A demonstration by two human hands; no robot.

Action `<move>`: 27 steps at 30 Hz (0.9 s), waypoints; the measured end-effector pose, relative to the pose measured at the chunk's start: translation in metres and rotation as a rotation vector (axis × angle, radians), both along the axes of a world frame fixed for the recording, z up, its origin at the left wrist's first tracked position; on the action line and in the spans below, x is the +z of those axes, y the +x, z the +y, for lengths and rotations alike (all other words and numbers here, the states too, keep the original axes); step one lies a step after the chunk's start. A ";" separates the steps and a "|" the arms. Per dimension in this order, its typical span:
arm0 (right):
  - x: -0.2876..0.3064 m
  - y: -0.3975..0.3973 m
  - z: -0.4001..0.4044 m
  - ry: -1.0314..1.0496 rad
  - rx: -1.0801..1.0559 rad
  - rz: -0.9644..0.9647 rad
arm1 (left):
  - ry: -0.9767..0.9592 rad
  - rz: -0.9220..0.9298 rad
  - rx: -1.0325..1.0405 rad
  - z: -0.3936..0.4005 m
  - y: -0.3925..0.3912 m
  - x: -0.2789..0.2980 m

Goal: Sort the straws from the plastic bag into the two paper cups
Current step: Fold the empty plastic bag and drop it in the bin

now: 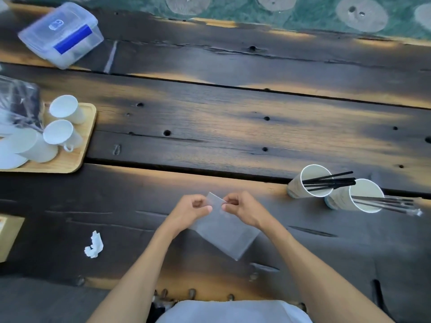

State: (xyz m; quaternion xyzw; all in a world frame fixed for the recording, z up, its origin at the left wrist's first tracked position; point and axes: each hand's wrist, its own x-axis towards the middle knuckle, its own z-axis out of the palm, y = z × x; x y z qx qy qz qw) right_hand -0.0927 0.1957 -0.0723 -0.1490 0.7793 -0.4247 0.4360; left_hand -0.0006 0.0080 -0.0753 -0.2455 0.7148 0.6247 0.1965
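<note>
- dark plank table carries everything.
- clear lidded box sits at the far left corner.
- wooden tray on the left edge holds white cups.
- plastic bag lies flat near the near edge; left hand and right hand each pinch its top edge, fingers curled.
- two paper cups stand touching toward the right, black straws leaning out of both.
- crumpled white scrap lies near-left.
</note>
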 end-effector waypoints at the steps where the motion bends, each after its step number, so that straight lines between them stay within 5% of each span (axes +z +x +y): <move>1: 0.006 -0.001 -0.001 0.006 0.014 0.008 | 0.029 0.018 0.058 0.001 0.004 0.004; 6: 0.030 -0.008 0.026 -0.015 -0.037 0.009 | 0.074 0.054 0.506 -0.005 0.038 0.015; 11: 0.028 0.020 0.035 -0.261 -0.392 -0.348 | 0.342 -0.008 0.819 0.009 0.080 0.025; 20: 0.020 0.098 0.010 -0.217 -0.237 -0.346 | 0.405 0.006 1.138 0.066 0.198 0.044; 27: 0.022 0.174 -0.014 -0.105 0.153 -0.346 | 0.351 -0.018 1.614 0.138 0.314 0.031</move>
